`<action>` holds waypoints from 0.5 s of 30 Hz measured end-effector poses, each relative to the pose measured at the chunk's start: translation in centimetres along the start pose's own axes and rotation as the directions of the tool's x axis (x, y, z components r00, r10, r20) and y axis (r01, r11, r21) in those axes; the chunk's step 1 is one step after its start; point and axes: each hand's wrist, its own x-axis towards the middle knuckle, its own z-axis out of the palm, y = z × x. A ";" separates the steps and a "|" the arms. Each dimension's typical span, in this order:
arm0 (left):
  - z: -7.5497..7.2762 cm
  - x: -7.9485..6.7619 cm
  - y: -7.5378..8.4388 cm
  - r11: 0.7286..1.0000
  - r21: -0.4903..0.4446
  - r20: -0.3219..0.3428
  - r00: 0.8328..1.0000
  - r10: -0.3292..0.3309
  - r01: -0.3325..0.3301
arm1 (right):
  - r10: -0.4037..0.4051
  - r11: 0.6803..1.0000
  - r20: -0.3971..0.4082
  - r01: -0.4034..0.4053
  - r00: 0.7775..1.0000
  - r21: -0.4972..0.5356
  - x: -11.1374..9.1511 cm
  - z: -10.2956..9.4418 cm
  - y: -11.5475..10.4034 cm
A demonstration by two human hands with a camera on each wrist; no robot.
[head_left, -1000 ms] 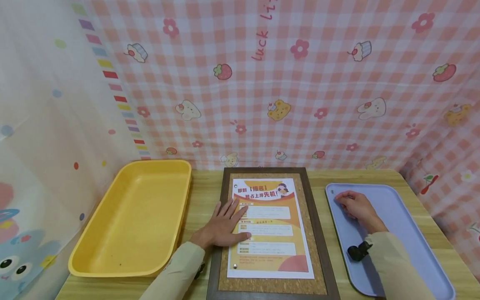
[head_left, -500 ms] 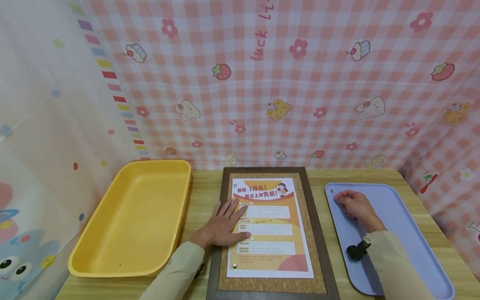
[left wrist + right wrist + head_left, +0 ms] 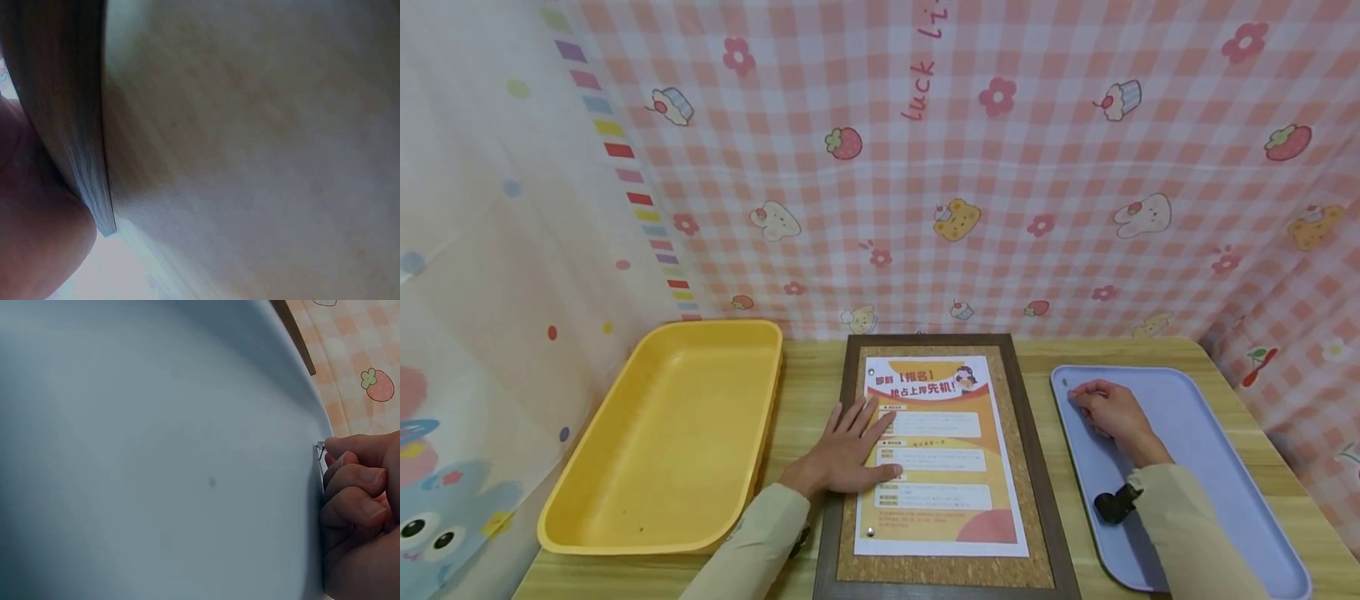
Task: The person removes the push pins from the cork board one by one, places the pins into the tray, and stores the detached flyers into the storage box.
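While left hand (image 3: 848,457) lies spread over board edge (image 3: 830,542), right hand (image 3: 1112,419) curls near tray rim (image 3: 1078,475), pinch unclear; table strip (image 3: 1058,467) between.

Tabletop (image 3: 805,387), left to right: basin (image 3: 673,442), framed board (image 3: 951,572), tray (image 3: 1210,483). Basin lies along left edge, its far end near back edge. Board lies mid-tabletop, far end also near back edge, gaps either side. Tray lies toward right edge, its far end short of back edge. Sheet (image 3: 943,458) on board; one pin (image 3: 871,372) at sheet's far-left corner, second pin (image 3: 870,532) at near-left. Left hand (image 3: 847,454) across board's left rim, onto sheet. Small metal piece (image 3: 1064,382) in tray's far-left corner; right hand (image 3: 1116,417) just beside it. Cloth (image 3: 880,192) behind tabletop's back edge.
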 end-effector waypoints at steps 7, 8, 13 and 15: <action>0.1 0.1 -0.1 1.000 -0.013 -0.009 1.000 0.015 -0.015 | -0.008 1.000 -0.021 0.008 1.000 -0.030 -0.2 0.0 -0.2; 0.1 0.1 -0.1 1.000 -0.009 -0.008 1.000 0.014 -0.014 | -0.011 1.000 -0.019 0.011 1.000 -0.025 -0.3 0.0 -0.3; 0.0 0.0 -0.1 1.000 -0.005 -0.001 1.000 0.014 -0.014 | -0.020 1.000 -0.011 0.020 1.000 -0.011 -0.7 -0.1 -0.8; -0.1 0.0 -0.1 1.000 -0.007 0.000 1.000 0.017 -0.017 | -0.024 1.000 -0.004 0.023 1.000 -0.018 -1.0 0.0 -1.1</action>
